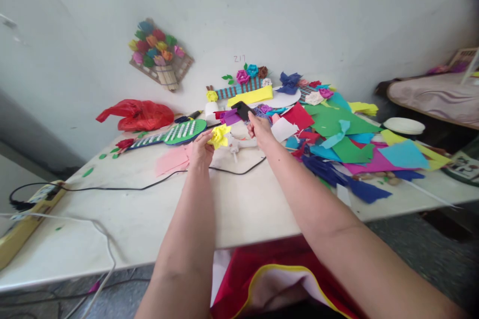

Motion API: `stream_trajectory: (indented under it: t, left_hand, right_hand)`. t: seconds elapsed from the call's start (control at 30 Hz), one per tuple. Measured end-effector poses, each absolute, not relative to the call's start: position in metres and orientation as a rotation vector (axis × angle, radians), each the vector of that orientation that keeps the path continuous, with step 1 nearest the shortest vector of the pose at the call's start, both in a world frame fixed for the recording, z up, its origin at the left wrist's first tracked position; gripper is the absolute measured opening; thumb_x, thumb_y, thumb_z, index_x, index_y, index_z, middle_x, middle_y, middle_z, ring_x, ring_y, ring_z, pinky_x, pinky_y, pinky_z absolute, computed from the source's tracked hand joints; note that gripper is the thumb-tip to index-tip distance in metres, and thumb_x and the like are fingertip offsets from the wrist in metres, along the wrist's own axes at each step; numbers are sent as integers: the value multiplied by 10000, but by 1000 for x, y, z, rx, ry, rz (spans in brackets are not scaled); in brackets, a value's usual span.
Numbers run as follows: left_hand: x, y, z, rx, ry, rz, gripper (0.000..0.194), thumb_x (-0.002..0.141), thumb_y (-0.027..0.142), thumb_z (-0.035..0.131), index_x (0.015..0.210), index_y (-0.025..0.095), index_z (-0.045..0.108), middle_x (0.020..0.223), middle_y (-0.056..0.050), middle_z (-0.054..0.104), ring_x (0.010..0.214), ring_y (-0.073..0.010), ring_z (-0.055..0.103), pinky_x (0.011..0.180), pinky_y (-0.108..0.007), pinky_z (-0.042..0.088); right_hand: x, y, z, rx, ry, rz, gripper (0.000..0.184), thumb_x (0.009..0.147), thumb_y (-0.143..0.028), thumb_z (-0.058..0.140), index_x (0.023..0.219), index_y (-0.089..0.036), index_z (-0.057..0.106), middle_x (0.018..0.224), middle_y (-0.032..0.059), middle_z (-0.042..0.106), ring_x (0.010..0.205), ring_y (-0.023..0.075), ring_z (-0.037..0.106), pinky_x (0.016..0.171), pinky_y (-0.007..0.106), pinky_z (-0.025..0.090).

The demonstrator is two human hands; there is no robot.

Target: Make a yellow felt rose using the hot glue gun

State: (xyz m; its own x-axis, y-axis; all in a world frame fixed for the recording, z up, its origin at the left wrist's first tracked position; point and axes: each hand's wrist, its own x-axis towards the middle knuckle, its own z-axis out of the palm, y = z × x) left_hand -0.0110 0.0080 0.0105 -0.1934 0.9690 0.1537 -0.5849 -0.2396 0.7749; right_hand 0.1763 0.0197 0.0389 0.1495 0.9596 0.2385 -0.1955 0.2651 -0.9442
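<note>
My left hand [202,148] is closed in a pinch on a yellow fabric or paper flower [219,136], held just above the table. To its right, my right hand [259,128] is closed, with its thumb at the edge of a flat black object [243,110] that it seems to grip; its exact kind is unclear. Below and between the hands lies a white glue-gun-like tool [235,145], partly behind the right hand. Pink sheets [174,160] lie under and left of my left hand. A purple piece [230,117] is behind the flower.
Coloured sheets and scraps [339,122] cover the table's right side. A green, white-striped, guitar-shaped piece [185,132] and a red plastic bag [142,115] lie left. A black cable [142,189] crosses the table from a power strip [32,217]. Decorated pieces lean against the wall.
</note>
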Motion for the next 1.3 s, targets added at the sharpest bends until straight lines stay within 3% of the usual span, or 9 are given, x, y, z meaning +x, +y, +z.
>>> stream_trajectory:
  t: [0.23,0.37,0.5,0.77,0.97,1.1,1.2,1.3]
  left_hand:
    - [-12,9,9,649,682,1712,140,592,124,752,689,174,664,717,-22,715,644,-124,667,628,-199,554]
    - [-11,8,10,628,692,1712,145,600,137,757,695,177,655,711,-15,710,639,-123,669,635,-205,560]
    - [-10,6,11,654,704,1710,138,602,142,752,699,184,664,712,-20,714,646,-129,670,623,-206,558]
    - [-9,6,10,675,743,1712,173,619,178,786,749,193,672,720,-25,703,692,-158,687,643,-238,567]
    - [-7,6,10,599,728,1726,148,617,132,746,737,180,674,732,-30,718,678,-160,687,639,-247,574]
    - [-8,9,9,564,724,1736,143,618,123,735,740,171,676,739,-35,721,676,-157,687,646,-246,572]
    - [-9,12,6,565,726,1742,145,620,135,744,740,173,674,752,-33,720,685,-155,691,655,-246,568]
    - [-10,14,4,563,708,1753,139,620,139,745,738,168,675,748,-28,714,660,-139,679,653,-238,563]
  right_hand:
    - [173,18,40,-1011,-1001,1044,432,894,-345,631,555,-204,404,400,-89,408,319,34,329,331,179,237]
    - [170,17,40,-970,-1089,1043,374,881,-319,648,583,-192,461,443,-86,451,347,36,377,353,171,297]
    - [169,12,39,-911,-1162,1066,347,875,-326,655,600,-185,498,473,-72,501,364,39,418,365,163,339]
    - [167,10,38,-920,-1226,1064,431,867,-372,673,539,-189,461,401,-75,460,314,32,372,318,154,275]
    - [162,10,38,-924,-1309,1155,237,775,-143,732,588,-146,587,458,-46,575,362,53,494,359,151,396]
    - [159,7,39,-940,-1274,1232,93,757,-65,707,733,-131,647,472,-40,612,370,78,532,379,173,445]
    - [158,5,40,-935,-1270,1263,154,784,-1,614,851,-134,654,501,-44,634,382,90,556,392,184,463]
    - [156,7,39,-944,-1295,1286,222,792,48,523,821,-136,643,540,-40,648,414,84,578,431,186,490]
